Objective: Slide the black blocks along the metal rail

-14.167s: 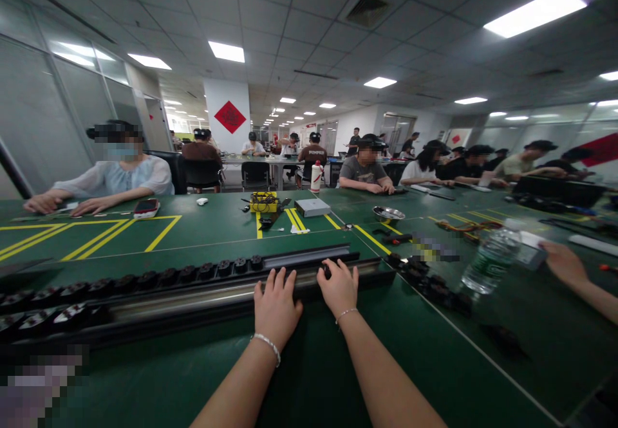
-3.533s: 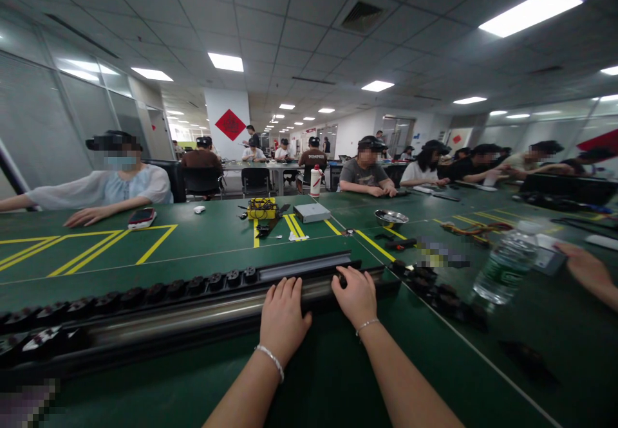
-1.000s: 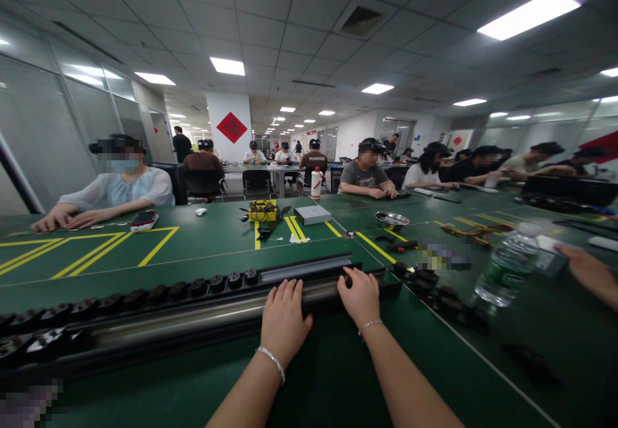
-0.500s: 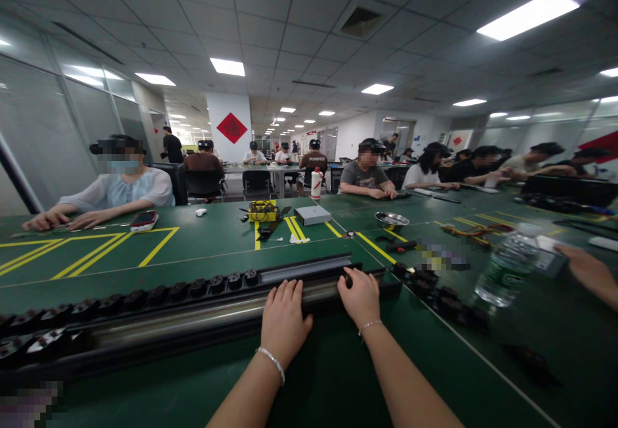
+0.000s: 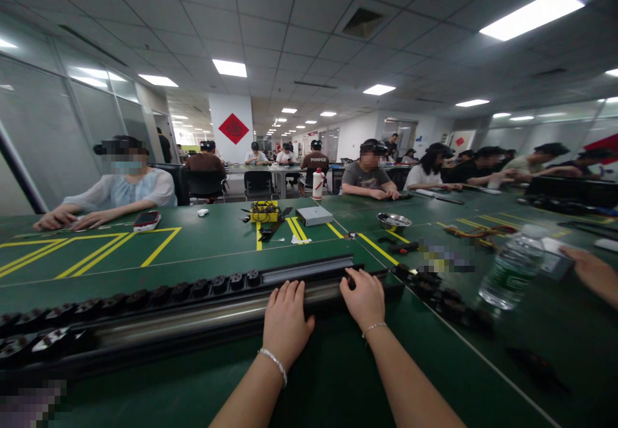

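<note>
The left hand (image 5: 286, 322) lies open on the long black metal rail (image 5: 193, 317); the right hand (image 5: 365, 299) pinches a small black knob (image 5: 351, 282). Half the rail is filled.

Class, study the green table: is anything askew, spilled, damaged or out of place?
Nothing spilled or visibly damaged. The left hand lies flat on the long black rail; the right hand pinches a small black part there. Only the water bottle seems to lean, perhaps lens distortion.

Behind my left hand (image 5: 286, 318) I wore a pale beaded bracelet (image 5: 273, 363); behind my right hand (image 5: 365, 299), a thinner silvery chain (image 5: 373, 329). Both forearms were bare.
</note>
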`<state>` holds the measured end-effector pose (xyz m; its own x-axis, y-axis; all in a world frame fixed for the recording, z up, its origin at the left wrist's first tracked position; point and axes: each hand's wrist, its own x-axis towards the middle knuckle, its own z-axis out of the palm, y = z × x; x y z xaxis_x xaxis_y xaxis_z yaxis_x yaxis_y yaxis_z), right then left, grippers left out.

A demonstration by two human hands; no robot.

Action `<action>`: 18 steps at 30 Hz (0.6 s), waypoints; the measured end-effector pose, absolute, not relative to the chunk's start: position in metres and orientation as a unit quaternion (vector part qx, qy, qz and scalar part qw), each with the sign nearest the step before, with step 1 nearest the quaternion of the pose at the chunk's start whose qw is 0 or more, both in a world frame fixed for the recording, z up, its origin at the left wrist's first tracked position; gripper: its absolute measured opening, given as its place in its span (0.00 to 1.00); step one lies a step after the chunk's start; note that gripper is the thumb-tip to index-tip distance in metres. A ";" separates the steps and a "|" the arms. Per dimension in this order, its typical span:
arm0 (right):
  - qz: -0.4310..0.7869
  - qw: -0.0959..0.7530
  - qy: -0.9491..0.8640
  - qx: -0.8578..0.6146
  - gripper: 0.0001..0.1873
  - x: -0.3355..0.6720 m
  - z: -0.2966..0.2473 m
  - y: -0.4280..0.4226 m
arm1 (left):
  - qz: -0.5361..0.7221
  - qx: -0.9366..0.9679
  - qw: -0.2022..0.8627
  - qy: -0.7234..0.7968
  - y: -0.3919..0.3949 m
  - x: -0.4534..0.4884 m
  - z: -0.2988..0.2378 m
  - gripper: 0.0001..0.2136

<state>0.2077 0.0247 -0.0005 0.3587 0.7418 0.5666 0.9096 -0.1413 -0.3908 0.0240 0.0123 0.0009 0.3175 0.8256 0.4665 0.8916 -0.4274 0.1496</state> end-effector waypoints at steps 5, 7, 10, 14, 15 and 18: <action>-0.118 0.349 -0.557 -0.744 0.20 0.208 0.000 0.024 | -0.245 -0.809 0.063 -0.531 0.013 0.024 0.000 0.29; -0.115 0.348 -0.558 -0.745 0.20 0.208 0.000 0.024 | -0.243 -0.809 0.061 -0.532 0.013 0.024 0.000 0.29; -0.113 0.348 -0.555 -0.747 0.21 0.208 -0.001 0.025 | -0.239 -0.808 0.058 -0.535 0.013 0.024 0.000 0.29; -0.113 0.352 -0.554 -0.746 0.21 0.208 -0.001 0.025 | -0.241 -0.808 0.056 -0.534 0.013 0.025 -0.002 0.29; -0.112 0.353 -0.554 -0.745 0.21 0.208 -0.001 0.025 | -0.242 -0.809 0.056 -0.533 0.014 0.025 -0.002 0.29; -0.110 0.355 -0.555 -0.744 0.21 0.208 -0.001 0.025 | -0.246 -0.809 0.056 -0.530 0.014 0.024 -0.002 0.28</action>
<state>0.2080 0.0255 -0.0010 0.3606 0.7479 0.5574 0.9039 -0.1326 -0.4068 0.0244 0.0138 -0.0025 0.3166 0.8311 0.4573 0.8864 -0.4309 0.1694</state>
